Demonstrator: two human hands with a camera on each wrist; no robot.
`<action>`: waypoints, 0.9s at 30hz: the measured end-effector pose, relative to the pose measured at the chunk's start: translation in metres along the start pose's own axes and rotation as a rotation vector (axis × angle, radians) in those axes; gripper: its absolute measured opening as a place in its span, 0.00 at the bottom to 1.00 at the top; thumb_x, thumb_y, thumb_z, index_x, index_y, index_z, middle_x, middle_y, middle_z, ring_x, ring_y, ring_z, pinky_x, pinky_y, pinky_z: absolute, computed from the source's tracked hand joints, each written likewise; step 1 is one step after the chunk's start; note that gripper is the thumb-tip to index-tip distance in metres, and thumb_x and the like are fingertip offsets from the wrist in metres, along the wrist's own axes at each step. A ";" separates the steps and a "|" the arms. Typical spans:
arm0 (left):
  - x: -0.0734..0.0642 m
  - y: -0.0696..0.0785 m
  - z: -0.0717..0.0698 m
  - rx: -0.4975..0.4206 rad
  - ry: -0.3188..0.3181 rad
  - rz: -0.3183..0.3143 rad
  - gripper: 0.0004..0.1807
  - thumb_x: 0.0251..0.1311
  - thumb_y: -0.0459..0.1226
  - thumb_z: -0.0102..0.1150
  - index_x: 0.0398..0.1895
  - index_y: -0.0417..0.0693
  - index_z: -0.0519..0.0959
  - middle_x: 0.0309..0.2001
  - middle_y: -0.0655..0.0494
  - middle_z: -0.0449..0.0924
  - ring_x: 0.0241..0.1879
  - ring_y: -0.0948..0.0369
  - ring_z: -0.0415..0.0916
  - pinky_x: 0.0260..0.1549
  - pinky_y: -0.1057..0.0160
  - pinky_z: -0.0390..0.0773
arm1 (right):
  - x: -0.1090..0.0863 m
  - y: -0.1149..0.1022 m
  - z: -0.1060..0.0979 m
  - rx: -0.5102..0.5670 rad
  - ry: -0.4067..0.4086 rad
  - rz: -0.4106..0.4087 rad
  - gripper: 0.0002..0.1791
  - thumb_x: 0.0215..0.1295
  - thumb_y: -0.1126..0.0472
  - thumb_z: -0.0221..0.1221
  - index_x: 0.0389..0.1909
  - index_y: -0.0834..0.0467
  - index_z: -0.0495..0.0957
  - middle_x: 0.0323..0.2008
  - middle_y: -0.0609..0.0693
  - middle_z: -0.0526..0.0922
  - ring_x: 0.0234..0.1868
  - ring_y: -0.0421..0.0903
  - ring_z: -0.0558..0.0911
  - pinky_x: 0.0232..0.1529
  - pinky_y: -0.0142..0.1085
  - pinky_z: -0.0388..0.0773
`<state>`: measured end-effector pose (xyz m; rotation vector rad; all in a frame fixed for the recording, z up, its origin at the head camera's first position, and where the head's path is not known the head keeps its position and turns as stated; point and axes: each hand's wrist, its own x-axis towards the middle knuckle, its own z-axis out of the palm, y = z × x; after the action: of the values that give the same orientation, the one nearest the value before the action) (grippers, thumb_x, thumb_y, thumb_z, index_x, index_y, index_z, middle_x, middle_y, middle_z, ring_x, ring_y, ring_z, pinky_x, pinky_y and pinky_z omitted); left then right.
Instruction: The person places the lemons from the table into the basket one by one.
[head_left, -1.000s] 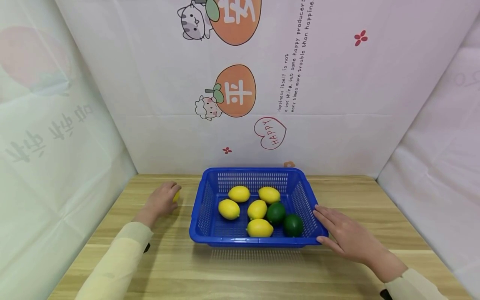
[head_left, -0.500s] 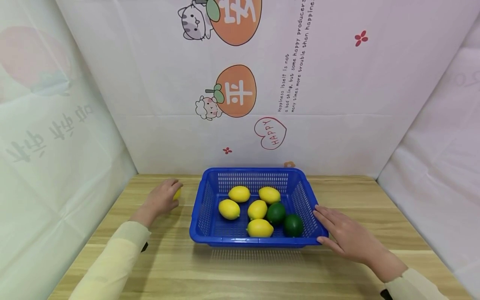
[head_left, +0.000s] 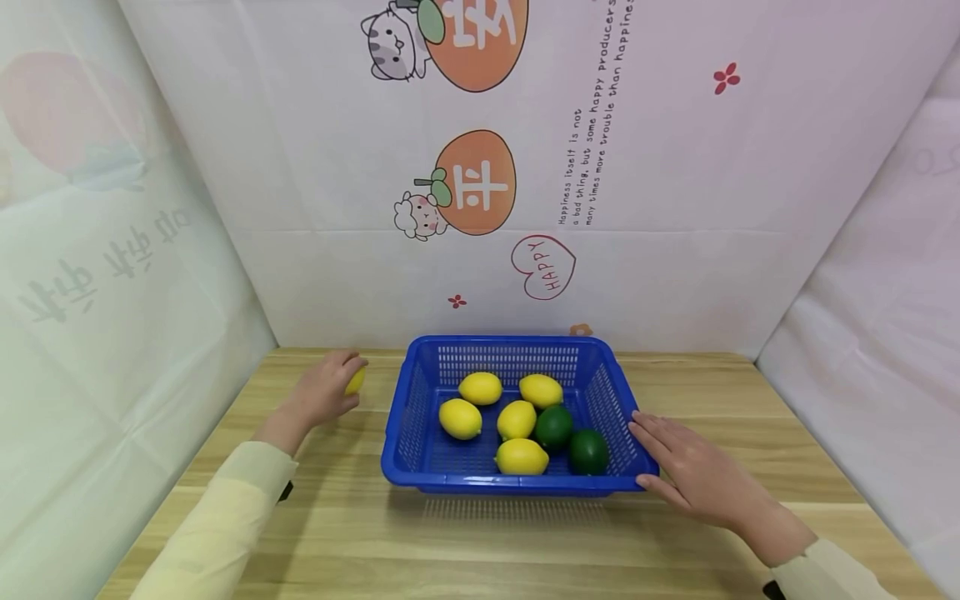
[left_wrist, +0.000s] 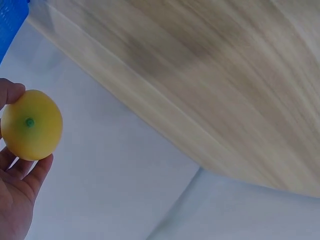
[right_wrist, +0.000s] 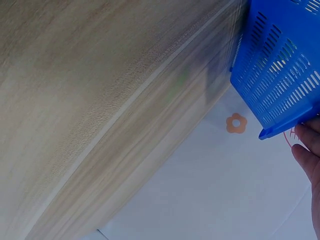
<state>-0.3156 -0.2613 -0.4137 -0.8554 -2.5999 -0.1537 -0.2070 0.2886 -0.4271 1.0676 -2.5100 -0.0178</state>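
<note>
My left hand [head_left: 322, 389] grips a yellow lemon [head_left: 356, 382] to the left of the blue basket [head_left: 521, 481]. In the left wrist view the lemon [left_wrist: 37, 130] sits between the thumb and the fingertips, its green-tinged tip facing the camera. Across the basket, my right hand [head_left: 693, 467] rests with fairly straight fingers on its right rim, thumb by the near corner. The right wrist view shows fingertips touching the rim of the basket [right_wrist: 285, 75]. Inside lie several lemons [head_left: 522, 457] and two dark green round fruits [head_left: 588, 452], toward the right.
Everything stands on a wood-grain table [head_left: 525, 550]. A white printed cloth [head_left: 645, 283] rises behind the table's far edge, and white sheets [head_left: 877, 350] flank both sides.
My left hand has shifted slightly up and away from me with the lemon, and its sleeve has swung a little left. My right hand and the basket stay in place.
</note>
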 end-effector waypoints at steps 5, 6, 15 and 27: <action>0.003 -0.001 -0.004 -0.008 0.048 0.066 0.29 0.41 0.27 0.72 0.51 0.28 0.76 0.49 0.31 0.75 0.48 0.39 0.74 0.45 0.44 0.79 | -0.001 0.000 0.000 0.000 -0.005 0.006 0.34 0.69 0.43 0.55 0.60 0.69 0.73 0.61 0.65 0.73 0.58 0.61 0.75 0.54 0.55 0.76; 0.004 -0.002 -0.004 -0.007 0.063 0.082 0.29 0.41 0.26 0.73 0.50 0.27 0.76 0.48 0.31 0.75 0.48 0.38 0.74 0.45 0.44 0.79 | -0.001 0.000 0.000 -0.001 -0.005 0.006 0.34 0.69 0.43 0.55 0.60 0.69 0.73 0.61 0.65 0.73 0.58 0.61 0.75 0.54 0.56 0.76; 0.011 0.008 -0.021 0.033 0.118 0.172 0.27 0.38 0.25 0.71 0.47 0.29 0.76 0.46 0.34 0.76 0.44 0.41 0.75 0.40 0.46 0.81 | -0.001 0.000 0.000 0.003 0.006 0.004 0.34 0.68 0.43 0.55 0.59 0.69 0.73 0.60 0.65 0.74 0.58 0.60 0.75 0.53 0.56 0.76; 0.018 0.022 -0.040 0.101 0.168 0.273 0.25 0.40 0.26 0.69 0.46 0.31 0.77 0.47 0.34 0.76 0.46 0.41 0.75 0.45 0.48 0.79 | -0.001 0.000 0.002 0.001 0.009 0.002 0.34 0.69 0.43 0.55 0.59 0.69 0.73 0.60 0.64 0.74 0.59 0.60 0.75 0.53 0.56 0.76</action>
<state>-0.3026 -0.2430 -0.3704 -1.0984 -2.2898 -0.0156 -0.2072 0.2890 -0.4289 1.0633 -2.5036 -0.0119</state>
